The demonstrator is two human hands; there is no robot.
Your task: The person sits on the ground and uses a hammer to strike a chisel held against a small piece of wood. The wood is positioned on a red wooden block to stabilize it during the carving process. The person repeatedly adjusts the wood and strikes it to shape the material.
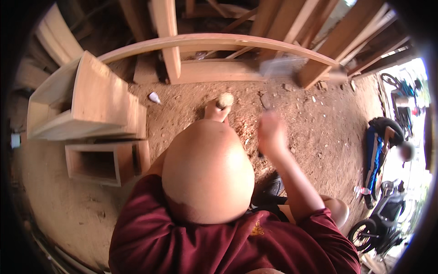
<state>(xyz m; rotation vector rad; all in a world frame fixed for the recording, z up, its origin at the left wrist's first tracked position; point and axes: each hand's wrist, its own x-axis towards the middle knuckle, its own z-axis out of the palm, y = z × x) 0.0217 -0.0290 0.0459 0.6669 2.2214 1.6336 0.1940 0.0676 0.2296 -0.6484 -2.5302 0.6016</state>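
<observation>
My left hand [216, 111] is closed around a pale, round-ended wooden piece [225, 99], seen nearly end-on just beyond my raised knee. The knee hides most of my left forearm and the lower part of that hand. To its right, my right hand [273, 132] is a closed fist, smeared by motion. A tool with a dark handle [261, 153] sits in it, the butt poking out below the fist. Farther up, a see-through grey blur [283, 66] hangs in front of the timber; whether it belongs to this tool I cannot make out.
Wooden box-like carcasses [102, 98] stand at left, with a smaller open box [93, 162] nearer. A long board [219, 40] and leaning timbers span the far side. Wood chips [248, 130] litter the dirt floor. At right are a person in blue trousers [373, 157] and a motorcycle [381, 219].
</observation>
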